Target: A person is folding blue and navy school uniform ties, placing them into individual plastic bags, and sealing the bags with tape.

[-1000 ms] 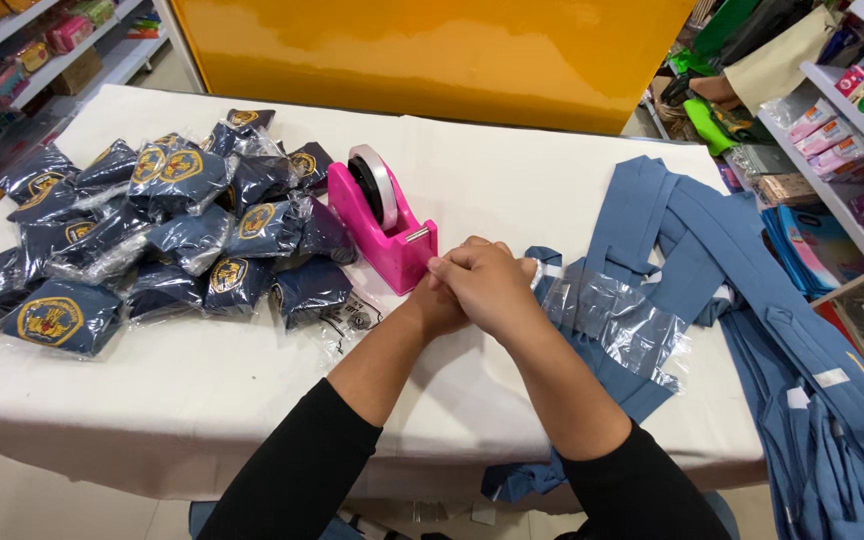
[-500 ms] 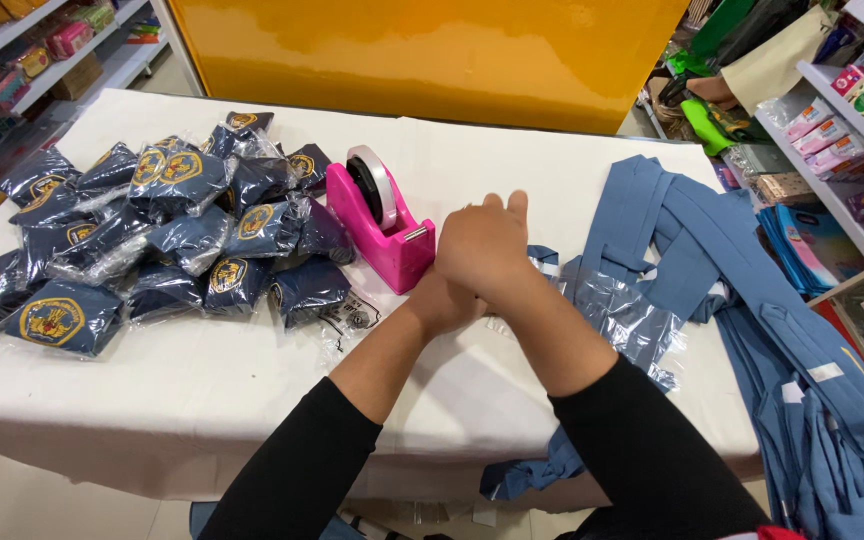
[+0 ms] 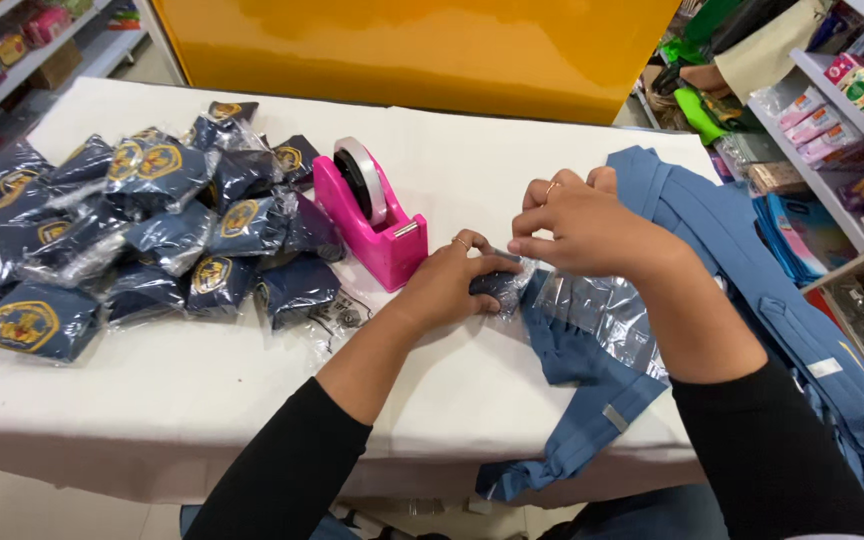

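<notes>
- Right now the left hand (image 3: 447, 285) is curled shut over a small dark packet (image 3: 500, 288) in clear plastic, pressing it down on the table (image 3: 152, 400) just right of the pink tape dispenser (image 3: 367, 215).
- Right hand (image 3: 577, 225) sits just above and right of it, fingers bent and pinched closed on the packet's plastic edge; exact pinch point is hard to see.
- Packet looks light, soft and squashy: folded cloth inside a crinkly bag. The film is probably slippery, so best held by the cloth bulk or the bag's open flap, not the smooth face.
- Under and right of the hands lies a stack of clear bags (image 3: 602, 315), glossy and limp, likely to slide off one another.
- Below that, blue neckties (image 3: 592, 380) drape over the front table edge; more blue cloth (image 3: 742, 240) is spread along the right side. All soft, floppy, no fragile parts seen.
- Left side of the table holds a heap of bagged navy items (image 3: 142, 230) with gold emblems, well apart from the hands.
- Tape roll (image 3: 362, 175) stands upright in the dispenser, near the left hand but not touching it.
- Shop shelves (image 3: 852, 90) at right, yellow panel (image 3: 422, 50) behind the table.
</notes>
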